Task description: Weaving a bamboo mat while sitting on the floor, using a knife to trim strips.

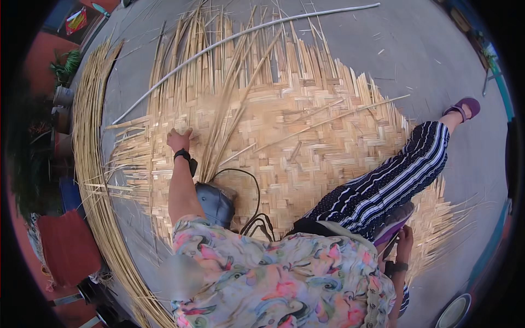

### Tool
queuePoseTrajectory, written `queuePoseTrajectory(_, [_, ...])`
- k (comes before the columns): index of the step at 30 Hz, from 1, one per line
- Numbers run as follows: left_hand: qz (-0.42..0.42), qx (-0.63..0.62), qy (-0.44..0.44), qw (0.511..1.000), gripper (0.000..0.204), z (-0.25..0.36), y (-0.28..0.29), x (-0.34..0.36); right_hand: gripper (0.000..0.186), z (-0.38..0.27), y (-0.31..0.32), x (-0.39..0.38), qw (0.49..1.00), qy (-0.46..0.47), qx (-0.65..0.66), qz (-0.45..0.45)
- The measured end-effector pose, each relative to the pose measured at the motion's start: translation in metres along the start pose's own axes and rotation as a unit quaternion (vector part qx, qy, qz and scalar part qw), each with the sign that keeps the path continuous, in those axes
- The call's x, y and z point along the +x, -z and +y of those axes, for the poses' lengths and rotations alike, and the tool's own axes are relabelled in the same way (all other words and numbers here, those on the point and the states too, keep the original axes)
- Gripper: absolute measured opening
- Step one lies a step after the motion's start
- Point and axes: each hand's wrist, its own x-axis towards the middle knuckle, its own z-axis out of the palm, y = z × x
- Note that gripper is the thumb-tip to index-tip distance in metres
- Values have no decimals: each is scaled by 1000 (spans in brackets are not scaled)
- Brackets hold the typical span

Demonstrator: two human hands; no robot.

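Observation:
A large woven mat of split cane (262, 117) lies on the ground in front of me, with loose strip ends sticking out along its edges. My left hand (179, 140) rests on the left part of the mat, thumb apart from the fingers and nothing held. Just right of it, a bundle of loose cane strips (221, 128) lies across the weave. My right hand (404, 240) is low at the right, beside my bent leg. Its fingers are curled at the edge of a purple sandal (388, 229) on my folded foot; they are partly hidden.
A long pale pole (235, 39) lies across the mat's far end. Long cane strips (90, 126) are piled at the left. A dark grey bag-like object (215, 205) with a black cord (257, 188) sits by my left arm. Potted plants (64, 95) line the left wall.

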Motion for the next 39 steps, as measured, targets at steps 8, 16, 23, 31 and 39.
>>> queuePoseTrajectory(8, [-453, -201, -332, 803, 31, 142, 84, -75, 29, -2, 11, 2, 999, 2, -43, 3])
queuePoseTrajectory(16, [-480, -458, -251, 705, 11, 248, 192, -42, 36, -16, 39, 0, 976, 114, -125, 136])
queuePoseTrajectory(23, [-645, -568, -227, 458, 18, 377, 268, -96, 29, -181, 5, -47, 959, 190, 129, 167])
queuePoseTrajectory(31, [-670, -523, -425, 312, 19, 493, 312, -290, 21, -222, -25, -82, 958, 212, 191, -33])
queuePoseTrajectory(39, [-747, -384, -466, 279, 18, 514, 337, -430, 12, -123, -8, -104, 907, 143, 363, 155])
